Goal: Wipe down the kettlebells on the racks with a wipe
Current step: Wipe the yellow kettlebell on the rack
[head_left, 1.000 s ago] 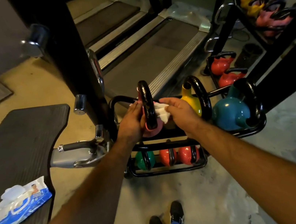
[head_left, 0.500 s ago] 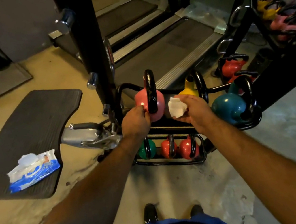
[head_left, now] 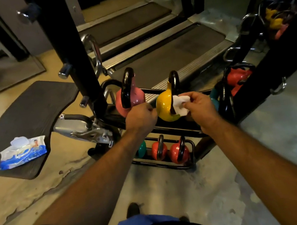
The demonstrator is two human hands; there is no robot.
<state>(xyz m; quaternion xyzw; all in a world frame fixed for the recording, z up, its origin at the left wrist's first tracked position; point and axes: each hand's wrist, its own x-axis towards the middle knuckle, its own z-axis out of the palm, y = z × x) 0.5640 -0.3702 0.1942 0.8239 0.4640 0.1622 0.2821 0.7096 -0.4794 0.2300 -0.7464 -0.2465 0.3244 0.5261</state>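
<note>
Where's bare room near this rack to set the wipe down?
Bare mat beyond the wipes pack, and bare floor in front of the lower rack. The top shelf is crowded: pink kettlebell, yellow kettlebell, both hands.

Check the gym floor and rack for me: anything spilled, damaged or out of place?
The wipes pack lies on the dark mat with its lid flipped open. The floor coating beside the mat looks chipped. Kettlebells sit upright on the rack.
</note>
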